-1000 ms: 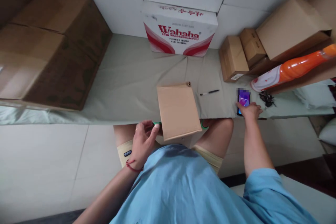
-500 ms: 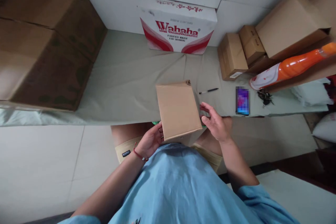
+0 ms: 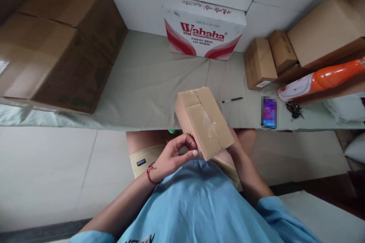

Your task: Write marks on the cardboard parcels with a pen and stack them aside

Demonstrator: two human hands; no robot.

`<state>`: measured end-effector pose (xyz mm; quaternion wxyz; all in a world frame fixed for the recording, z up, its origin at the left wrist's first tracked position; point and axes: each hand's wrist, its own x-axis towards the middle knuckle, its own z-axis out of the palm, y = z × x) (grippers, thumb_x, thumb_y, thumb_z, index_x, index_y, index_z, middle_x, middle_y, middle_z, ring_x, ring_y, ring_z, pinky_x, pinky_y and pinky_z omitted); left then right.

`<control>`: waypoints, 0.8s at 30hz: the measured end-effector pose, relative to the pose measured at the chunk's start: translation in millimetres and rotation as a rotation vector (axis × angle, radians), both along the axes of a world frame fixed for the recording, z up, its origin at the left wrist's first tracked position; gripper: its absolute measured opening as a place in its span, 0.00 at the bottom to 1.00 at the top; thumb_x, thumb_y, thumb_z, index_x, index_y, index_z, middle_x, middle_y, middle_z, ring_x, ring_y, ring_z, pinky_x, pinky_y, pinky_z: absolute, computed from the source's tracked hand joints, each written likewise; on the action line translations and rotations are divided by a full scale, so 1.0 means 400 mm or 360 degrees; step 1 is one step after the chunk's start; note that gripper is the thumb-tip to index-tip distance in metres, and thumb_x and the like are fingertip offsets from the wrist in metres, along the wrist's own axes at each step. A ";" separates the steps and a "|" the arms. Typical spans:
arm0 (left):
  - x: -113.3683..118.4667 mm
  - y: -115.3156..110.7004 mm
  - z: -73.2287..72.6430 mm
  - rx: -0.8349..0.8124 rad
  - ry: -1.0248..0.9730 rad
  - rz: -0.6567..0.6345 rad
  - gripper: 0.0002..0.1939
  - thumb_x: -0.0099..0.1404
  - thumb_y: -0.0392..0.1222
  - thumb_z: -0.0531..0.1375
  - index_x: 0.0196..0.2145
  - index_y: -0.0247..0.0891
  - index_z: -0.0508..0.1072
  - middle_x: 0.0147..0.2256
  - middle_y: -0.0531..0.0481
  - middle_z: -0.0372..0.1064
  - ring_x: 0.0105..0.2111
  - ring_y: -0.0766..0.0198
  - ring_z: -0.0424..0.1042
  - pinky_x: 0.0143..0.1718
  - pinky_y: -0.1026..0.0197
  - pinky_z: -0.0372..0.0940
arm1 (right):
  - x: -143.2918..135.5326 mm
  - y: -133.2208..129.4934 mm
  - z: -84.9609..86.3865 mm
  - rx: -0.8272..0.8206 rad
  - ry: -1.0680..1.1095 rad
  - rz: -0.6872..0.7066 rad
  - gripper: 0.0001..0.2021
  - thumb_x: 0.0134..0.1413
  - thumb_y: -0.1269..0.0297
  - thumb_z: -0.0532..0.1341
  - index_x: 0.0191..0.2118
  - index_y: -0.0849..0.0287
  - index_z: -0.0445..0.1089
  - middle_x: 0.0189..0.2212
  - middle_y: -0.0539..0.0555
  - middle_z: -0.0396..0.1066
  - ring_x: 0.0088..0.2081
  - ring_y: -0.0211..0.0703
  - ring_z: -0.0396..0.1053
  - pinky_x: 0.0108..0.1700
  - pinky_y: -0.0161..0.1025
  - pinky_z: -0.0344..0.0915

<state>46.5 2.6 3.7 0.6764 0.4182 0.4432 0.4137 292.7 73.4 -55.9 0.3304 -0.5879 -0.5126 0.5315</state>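
Observation:
A small brown cardboard box (image 3: 209, 121) is tilted in front of my body, over the table's front edge. Its taped top seam faces up at me, with clear tape across it. My right hand (image 3: 233, 144) is at the box's right side and supports it; its fingers are hidden behind the cardboard. At the lower left side of the box is my left hand (image 3: 179, 152), thumb and curled fingers apart, tips close to the cardboard; whether they touch it I cannot tell.
A pen (image 3: 232, 100), a phone (image 3: 268, 112) with a blurred screen and dark keys (image 3: 294, 110) lie on the cloth-covered table (image 3: 142, 79). A white-and-red Wahaba carton (image 3: 203, 32) stands at the wall. Large cartons (image 3: 65, 45) are left; smaller boxes (image 3: 261, 62) and an orange bottle (image 3: 322, 79) are right.
The box has been turned so its taped seam shows instead of a plain face. My right hand has moved from beside it to behind it; my left hand has shifted right, along its lower left side.

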 end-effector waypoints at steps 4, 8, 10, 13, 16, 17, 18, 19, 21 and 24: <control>0.006 0.015 -0.021 0.0162 0.0195 -0.0037 0.19 0.70 0.58 0.70 0.41 0.38 0.76 0.41 0.46 0.74 0.43 0.58 0.72 0.50 0.55 0.68 | 0.046 -0.003 0.011 -0.0032 0.0081 -0.0172 0.31 0.57 0.31 0.64 0.48 0.56 0.80 0.46 0.58 0.84 0.47 0.54 0.82 0.50 0.51 0.79; 0.011 0.013 -0.048 0.0227 0.0290 -0.0147 0.18 0.71 0.56 0.68 0.47 0.39 0.76 0.47 0.43 0.76 0.49 0.54 0.74 0.54 0.52 0.69 | 0.094 -0.030 0.078 0.0338 -0.0221 -0.0179 0.38 0.65 0.32 0.62 0.68 0.55 0.69 0.63 0.66 0.75 0.63 0.58 0.75 0.62 0.57 0.75; 0.016 0.012 -0.056 0.0254 0.0297 -0.0193 0.18 0.72 0.55 0.67 0.49 0.39 0.75 0.50 0.42 0.75 0.51 0.53 0.75 0.54 0.51 0.71 | 0.094 -0.050 0.123 0.0585 -0.0534 0.0022 0.47 0.61 0.29 0.64 0.76 0.54 0.60 0.70 0.69 0.67 0.69 0.63 0.70 0.66 0.63 0.72; 0.024 0.016 -0.056 0.0345 0.0376 -0.0236 0.18 0.72 0.54 0.66 0.51 0.39 0.73 0.50 0.41 0.75 0.50 0.53 0.75 0.53 0.51 0.71 | 0.064 -0.076 0.174 0.0823 -0.1026 0.0308 0.61 0.52 0.26 0.70 0.81 0.52 0.47 0.77 0.72 0.53 0.77 0.74 0.56 0.71 0.74 0.63; 0.028 0.022 -0.049 0.0447 0.0504 -0.0290 0.18 0.73 0.54 0.65 0.52 0.39 0.72 0.50 0.41 0.76 0.49 0.53 0.76 0.52 0.50 0.72 | 0.031 -0.092 0.189 0.0812 -0.1251 0.0449 0.69 0.45 0.24 0.72 0.83 0.50 0.39 0.80 0.76 0.43 0.78 0.82 0.50 0.70 0.81 0.60; 0.028 0.023 -0.048 0.0470 0.0537 -0.0303 0.18 0.73 0.53 0.65 0.52 0.39 0.72 0.50 0.41 0.76 0.49 0.53 0.76 0.52 0.50 0.72 | 0.025 -0.095 0.189 0.0785 -0.1283 0.0462 0.71 0.43 0.24 0.73 0.83 0.50 0.38 0.80 0.77 0.41 0.78 0.85 0.50 0.68 0.82 0.60; 0.028 0.023 -0.048 0.0491 0.0564 -0.0312 0.18 0.73 0.53 0.65 0.53 0.39 0.72 0.51 0.41 0.76 0.49 0.52 0.77 0.52 0.49 0.72 | 0.021 -0.097 0.188 0.0757 -0.1308 0.0467 0.73 0.42 0.24 0.74 0.83 0.50 0.38 0.80 0.78 0.40 0.77 0.87 0.50 0.67 0.83 0.61; 0.027 0.023 -0.049 0.0514 0.0587 -0.0320 0.18 0.74 0.53 0.65 0.53 0.39 0.72 0.51 0.41 0.76 0.50 0.52 0.77 0.53 0.49 0.72 | 0.018 -0.098 0.188 0.0734 -0.1329 0.0469 0.72 0.41 0.25 0.74 0.83 0.49 0.38 0.80 0.78 0.40 0.77 0.88 0.50 0.66 0.84 0.61; 0.024 0.022 -0.053 0.0602 0.0639 -0.0311 0.18 0.74 0.52 0.64 0.54 0.40 0.72 0.52 0.41 0.77 0.49 0.52 0.78 0.52 0.50 0.73 | 0.017 -0.097 0.190 0.0712 -0.1360 0.0478 0.69 0.44 0.28 0.76 0.83 0.48 0.41 0.79 0.76 0.44 0.75 0.88 0.54 0.65 0.84 0.63; 0.017 0.021 -0.059 0.0853 0.0867 -0.0111 0.12 0.76 0.48 0.64 0.52 0.41 0.73 0.46 0.44 0.77 0.43 0.56 0.77 0.46 0.54 0.73 | 0.017 -0.091 0.203 0.0743 -0.1408 0.0513 0.62 0.48 0.40 0.78 0.81 0.47 0.46 0.74 0.73 0.54 0.71 0.83 0.61 0.65 0.80 0.65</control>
